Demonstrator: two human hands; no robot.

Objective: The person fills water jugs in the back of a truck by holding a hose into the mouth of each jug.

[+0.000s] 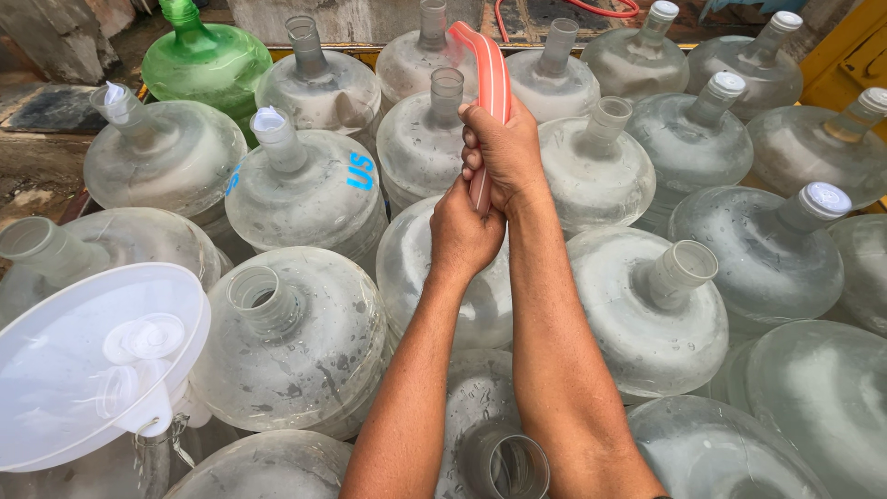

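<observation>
Hose (490, 69), orange w/ pale stripes, ran down from the top of the head view into both fists. Right hand (504, 152) was clenched round it up high; left hand (462, 236) clenched round its lower end, just below. Both hovered over a clear jug (420, 268), amid many similar jugs. White funnel (88, 356) sat lower left.

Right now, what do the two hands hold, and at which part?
Both hands, right hand above left hand, grip the orange hose just below its bend.

Yellow-edged platform (836, 55) packed with clear water jugs (296, 337), one green jug (208, 60).
</observation>
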